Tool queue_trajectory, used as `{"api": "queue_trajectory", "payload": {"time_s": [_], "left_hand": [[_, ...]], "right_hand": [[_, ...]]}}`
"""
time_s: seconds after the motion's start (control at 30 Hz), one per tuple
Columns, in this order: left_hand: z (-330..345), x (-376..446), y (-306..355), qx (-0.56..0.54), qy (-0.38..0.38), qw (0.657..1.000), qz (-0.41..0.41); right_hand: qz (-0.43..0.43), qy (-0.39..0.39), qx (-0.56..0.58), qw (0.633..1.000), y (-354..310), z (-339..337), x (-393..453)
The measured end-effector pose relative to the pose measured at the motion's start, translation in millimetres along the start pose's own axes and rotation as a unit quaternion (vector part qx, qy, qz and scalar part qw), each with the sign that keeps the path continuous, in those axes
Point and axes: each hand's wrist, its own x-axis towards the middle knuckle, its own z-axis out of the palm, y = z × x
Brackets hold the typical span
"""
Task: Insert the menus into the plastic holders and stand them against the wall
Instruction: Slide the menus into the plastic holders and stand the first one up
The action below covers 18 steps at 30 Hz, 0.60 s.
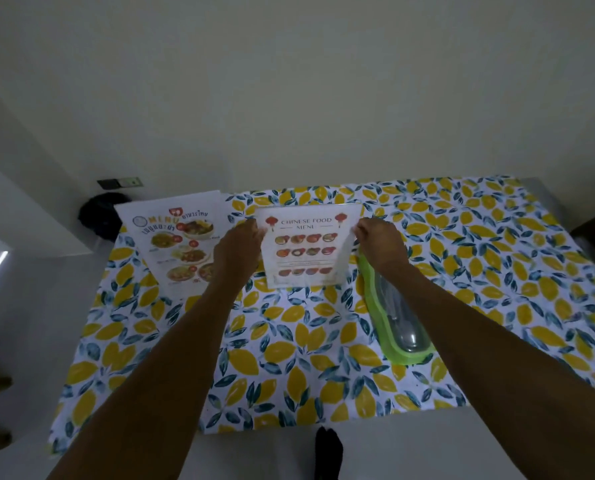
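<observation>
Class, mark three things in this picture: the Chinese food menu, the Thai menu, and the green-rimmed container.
Chinese food menu (306,251): head view, on its middle rows of dish photos.
Thai menu (171,230): head view, on its printed upper half.
Green-rimmed container (370,292): head view, on its left green rim.

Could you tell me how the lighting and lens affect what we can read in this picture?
Head view: dim, even light with no harsh shadows; wide-angle bending at the tablecloth edges; the Chinese food menu heading is legible, small print blurs; the green-rimmed container shows faint sheen.
</observation>
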Motion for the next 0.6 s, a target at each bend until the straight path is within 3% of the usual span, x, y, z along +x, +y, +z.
{"api": "queue_trajectory", "payload": {"time_s": [0.27,0.6], "left_hand": [[12,30,0,0.067,0.031,0.997,0.027],[19,41,-4,0.077,-0.020,0.996,0.026]], "right_hand": [[-0.020,-0.027,-0.046,0.998,4,4,31],[-0.007,-0.061,-0.110,0.992,-6,3,44]]}}
